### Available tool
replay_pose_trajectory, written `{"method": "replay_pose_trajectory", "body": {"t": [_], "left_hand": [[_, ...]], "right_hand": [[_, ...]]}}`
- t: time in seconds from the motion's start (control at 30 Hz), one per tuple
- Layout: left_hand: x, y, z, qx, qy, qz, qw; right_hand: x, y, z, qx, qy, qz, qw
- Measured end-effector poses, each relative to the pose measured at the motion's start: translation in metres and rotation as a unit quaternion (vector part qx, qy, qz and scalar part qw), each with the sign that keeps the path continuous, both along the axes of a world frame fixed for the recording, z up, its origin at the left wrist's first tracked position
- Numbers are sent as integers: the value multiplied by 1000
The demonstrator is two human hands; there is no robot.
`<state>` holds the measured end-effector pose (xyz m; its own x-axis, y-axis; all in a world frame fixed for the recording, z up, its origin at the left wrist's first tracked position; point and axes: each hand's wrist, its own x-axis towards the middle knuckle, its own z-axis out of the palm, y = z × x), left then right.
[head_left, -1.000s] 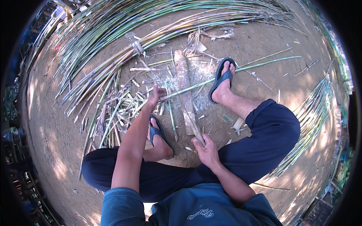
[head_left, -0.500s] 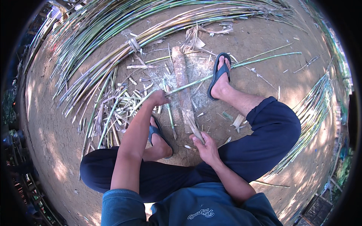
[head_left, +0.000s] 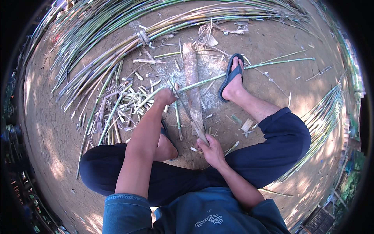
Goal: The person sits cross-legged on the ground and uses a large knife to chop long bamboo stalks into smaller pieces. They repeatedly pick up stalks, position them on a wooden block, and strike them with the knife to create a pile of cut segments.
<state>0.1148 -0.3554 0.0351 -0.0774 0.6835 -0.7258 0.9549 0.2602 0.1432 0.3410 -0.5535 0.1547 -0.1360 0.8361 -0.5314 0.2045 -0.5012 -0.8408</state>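
My left hand (head_left: 165, 96) is closed around a long green cane stalk (head_left: 206, 81), which lies across a flat wooden log (head_left: 191, 64). My right hand (head_left: 211, 151) grips the wooden handle of a long-bladed knife (head_left: 200, 130). The thin dark blade slants up and left from that handle, its far part beside my left hand and close to the stalk. Whether blade and stalk touch I cannot tell. Beyond the log, the stalk passes at my right sandalled foot (head_left: 235, 74) and runs on to the right.
Cut cane pieces (head_left: 126, 103) lie heaped left of the log. A tied bundle of long stalks (head_left: 142, 38) curves across the back, with more cane behind it. Another cane pile (head_left: 321, 113) lies at the right. Dry husks (head_left: 208, 34) sit beyond the log.
The knife blade has swung left and now shows as a dark line reaching to my left hand. The whole view has shifted slightly. Both hands keep their grips.
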Motion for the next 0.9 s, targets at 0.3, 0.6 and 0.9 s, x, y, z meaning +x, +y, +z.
{"method": "replay_pose_trajectory", "body": {"t": [0.3,0.6,0.9], "left_hand": [[-1,0,-1,8,-10,23,1000],[-5,1,-14,34,-20,6,999],[-10,7,-22,33,-31,-36,998]], "right_hand": [[8,-1,27,99,-179,61,977],[1,2,26,116,-223,54,966],[13,-16,36,67,-192,57,977]]}}
